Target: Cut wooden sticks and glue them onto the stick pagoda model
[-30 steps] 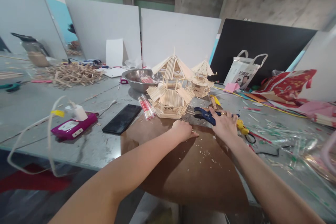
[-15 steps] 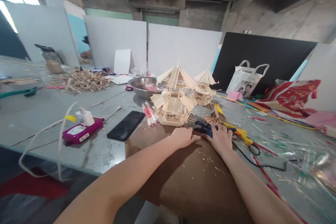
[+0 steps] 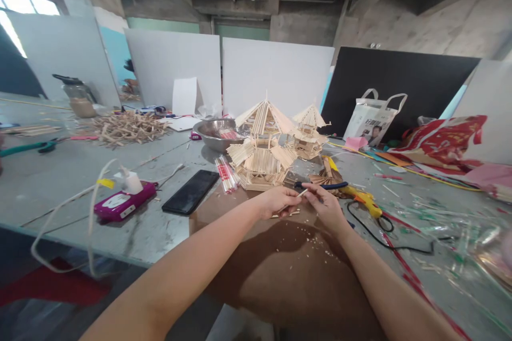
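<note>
A short thin wooden stick [image 3: 303,193] shows between my two hands over the brown board [image 3: 276,256]. My left hand [image 3: 280,201] is closed with its fingers wrapped round the stick. My right hand [image 3: 325,208] pinches the stick's far end between thumb and fingers. Just behind the right hand lie the dark blue handles of a tool [image 3: 336,186], whose head is hidden. A model pavilion of wooden sticks [image 3: 264,157] stands right beyond my hands. Loose sticks [image 3: 295,212] lie on the board below them, with pale crumbs nearby.
A second stick pavilion [image 3: 309,136] and a metal bowl [image 3: 216,133] stand behind. A yellow glue gun [image 3: 366,201] with a black cord lies to the right. On the left are a black phone [image 3: 191,192], a purple power strip [image 3: 124,202] and a pile of wood pieces [image 3: 126,128].
My right hand has come off the blue-handled tool and moved to the stick. My left hand now holds the stick in closed fingers, and the tool lies behind the hands.
</note>
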Motion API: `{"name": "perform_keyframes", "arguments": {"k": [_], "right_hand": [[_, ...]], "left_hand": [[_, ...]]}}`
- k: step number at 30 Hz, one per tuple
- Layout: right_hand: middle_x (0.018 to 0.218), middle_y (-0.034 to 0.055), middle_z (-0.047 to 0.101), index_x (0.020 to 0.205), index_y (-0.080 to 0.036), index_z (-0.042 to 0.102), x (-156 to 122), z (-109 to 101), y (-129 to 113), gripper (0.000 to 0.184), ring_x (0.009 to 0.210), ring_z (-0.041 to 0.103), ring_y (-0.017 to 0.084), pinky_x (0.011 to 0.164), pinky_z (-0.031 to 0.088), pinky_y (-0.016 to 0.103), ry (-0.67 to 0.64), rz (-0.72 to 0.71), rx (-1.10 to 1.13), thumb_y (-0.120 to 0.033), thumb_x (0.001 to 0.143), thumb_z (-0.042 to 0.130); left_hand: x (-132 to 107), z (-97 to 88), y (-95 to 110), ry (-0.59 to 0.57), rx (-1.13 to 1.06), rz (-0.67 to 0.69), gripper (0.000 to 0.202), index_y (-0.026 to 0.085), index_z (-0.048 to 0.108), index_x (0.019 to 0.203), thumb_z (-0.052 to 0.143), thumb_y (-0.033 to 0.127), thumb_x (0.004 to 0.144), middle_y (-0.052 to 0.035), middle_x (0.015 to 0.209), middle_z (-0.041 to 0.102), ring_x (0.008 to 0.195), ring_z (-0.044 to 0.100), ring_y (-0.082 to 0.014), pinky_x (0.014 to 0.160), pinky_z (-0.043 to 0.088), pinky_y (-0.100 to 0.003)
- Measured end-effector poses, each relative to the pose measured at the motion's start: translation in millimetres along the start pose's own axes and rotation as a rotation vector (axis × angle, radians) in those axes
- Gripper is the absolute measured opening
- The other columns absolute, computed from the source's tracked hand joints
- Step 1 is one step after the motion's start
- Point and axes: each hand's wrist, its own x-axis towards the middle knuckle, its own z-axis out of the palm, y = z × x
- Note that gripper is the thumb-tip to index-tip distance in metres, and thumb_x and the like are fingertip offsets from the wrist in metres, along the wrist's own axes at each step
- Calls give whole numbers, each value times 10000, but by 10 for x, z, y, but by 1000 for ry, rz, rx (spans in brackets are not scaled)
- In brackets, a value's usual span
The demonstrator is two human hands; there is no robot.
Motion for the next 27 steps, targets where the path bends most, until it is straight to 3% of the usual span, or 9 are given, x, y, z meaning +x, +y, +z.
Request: {"name": "perform_keyframes", "arguments": {"k": [2,5,9,14,17,20,24,27], "right_hand": [[731,28,602,866,-173,576,-10,-27,-2,265,651,542,143,640,423,271,-16,68,81,-387,734,490],[666,16,576,783,-164,579,7,-103,51,259,603,509,128,605,406,259,60,126,168,-401,688,537],[626,2,546,771,-158,570,39,-172,123,294,560,476,109,569,393,249,129,176,280,-427,652,563],[622,1,543,772,-158,560,27,-143,104,313,562,481,108,578,395,257,134,167,306,-443,644,570],[640,2,545,802,-163,535,18,-128,71,349,536,478,103,553,396,257,177,151,311,-469,638,565],[705,9,560,885,-175,495,11,-125,51,417,489,477,92,509,400,255,199,172,374,-504,635,550],[664,8,568,835,-159,546,-29,-94,80,376,491,480,94,520,397,249,66,174,278,-477,634,570],[629,13,572,781,-152,574,-62,-58,132,332,502,485,105,524,396,250,0,174,198,-458,652,564]], "left_hand": [[19,36,-12,17,24,-7,294,154,470,624,567,431,630,72,438,416,311,323,-33,347,202,-182],[13,49,-10,92,44,3,302,151,523,698,528,450,655,71,455,424,325,340,-38,353,227,-179],[-57,-8,-8,264,160,67,260,145,550,673,515,403,672,71,438,410,313,313,-36,349,222,-184],[-147,-43,-12,282,448,88,239,157,587,642,539,390,651,70,375,370,324,293,-47,363,221,-192],[-169,-48,-12,373,529,146,205,154,584,611,558,355,639,65,400,400,366,320,-45,390,235,-185],[-174,-107,40,523,334,202,201,152,564,622,552,350,650,68,414,402,341,296,-36,368,205,-186],[-151,-294,258,689,-198,352,164,151,504,622,582,295,636,58,482,460,296,299,-19,327,175,-180],[-110,-449,471,691,-468,420,143,141,505,620,609,238,610,55,480,468,288,289,-9,325,180,-170]]}}
